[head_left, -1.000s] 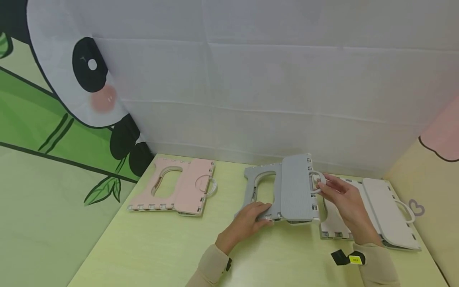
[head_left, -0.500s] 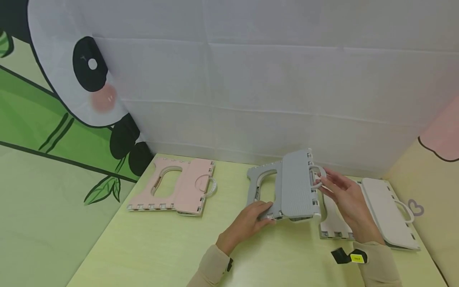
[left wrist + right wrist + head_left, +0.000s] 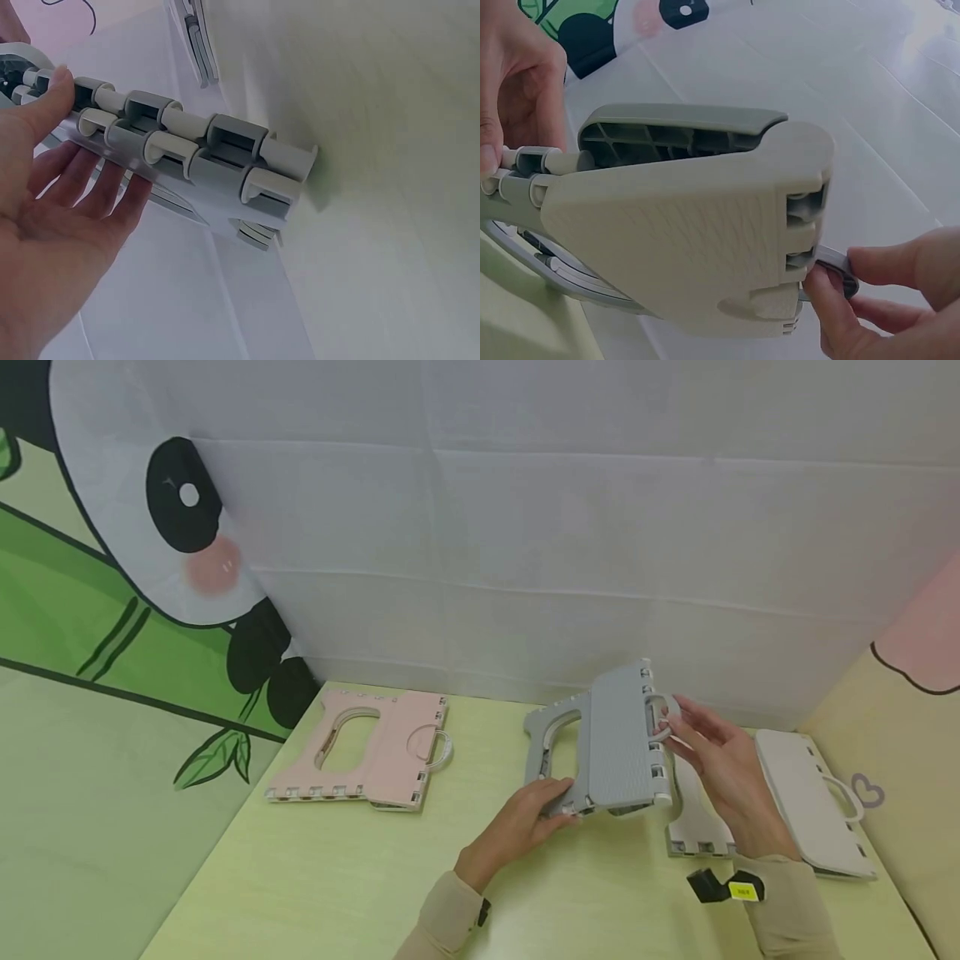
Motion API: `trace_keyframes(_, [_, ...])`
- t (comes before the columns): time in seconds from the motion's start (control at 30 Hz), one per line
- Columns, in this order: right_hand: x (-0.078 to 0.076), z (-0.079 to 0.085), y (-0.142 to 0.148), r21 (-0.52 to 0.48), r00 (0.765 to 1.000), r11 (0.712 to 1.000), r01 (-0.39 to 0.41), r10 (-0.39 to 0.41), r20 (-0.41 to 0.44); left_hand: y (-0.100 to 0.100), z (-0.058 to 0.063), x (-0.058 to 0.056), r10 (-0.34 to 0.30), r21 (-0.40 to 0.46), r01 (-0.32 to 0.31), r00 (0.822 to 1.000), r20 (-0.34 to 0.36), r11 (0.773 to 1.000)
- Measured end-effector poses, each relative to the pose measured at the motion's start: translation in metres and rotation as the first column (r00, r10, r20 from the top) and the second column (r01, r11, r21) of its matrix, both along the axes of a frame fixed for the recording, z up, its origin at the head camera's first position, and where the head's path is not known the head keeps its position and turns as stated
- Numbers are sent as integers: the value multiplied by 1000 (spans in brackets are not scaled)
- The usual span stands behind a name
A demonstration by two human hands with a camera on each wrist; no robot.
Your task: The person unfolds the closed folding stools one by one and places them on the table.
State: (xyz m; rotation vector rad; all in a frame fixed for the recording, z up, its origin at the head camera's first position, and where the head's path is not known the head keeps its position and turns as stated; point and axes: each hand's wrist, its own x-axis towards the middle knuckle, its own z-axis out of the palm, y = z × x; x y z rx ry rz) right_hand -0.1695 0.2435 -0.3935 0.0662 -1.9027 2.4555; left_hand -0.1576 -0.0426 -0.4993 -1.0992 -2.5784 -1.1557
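Note:
A grey folding step stool (image 3: 619, 739), folded flat, is held at a tilt with its handle side raised above the table. My left hand (image 3: 517, 827) grips its near hinged edge, thumb on one side and fingers on the other, as the left wrist view shows. At the stool's right end, my right hand (image 3: 723, 768) pinches the small carry handle (image 3: 838, 268) between thumb and fingers. In the right wrist view the stool's pale underside (image 3: 682, 232) faces the camera. Behind my right hand lies a white folded stool (image 3: 813, 802), partly hidden by that hand and the grey stool.
A pink folded stool (image 3: 401, 747) lies on the left of the pale yellow table (image 3: 315, 877). A whitish cloth backdrop (image 3: 480, 543) stands along the table's far edge. A printed cloth (image 3: 112, 727) hangs at the left.
The grey stool's right end has risen and the stool has tilted more steeply, shifting slightly right. Both hands keep their hold, and the right hand has moved up a little with the handle.

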Motion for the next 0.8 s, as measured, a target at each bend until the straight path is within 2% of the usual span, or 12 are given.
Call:
trace_keyframes(0.2, [-3,9,-4,-59,1000,998,10,-9,9,2,0,-1,-27,73,23,998,51,997])
trace_keyframes(0.33, [-4,14,-6,-82,1000,997,7,-6,17,3,0,-1,-50,121,43,997,54,992])
trace_keyframes(0.6, [-6,25,-7,-10,999,1000,-11,11,43,7,0,-1,-84,175,79,996,27,981])
trace_keyframes(0.8, [-8,33,-8,45,998,998,-46,44,37,8,0,-1,-95,174,88,995,35,981])
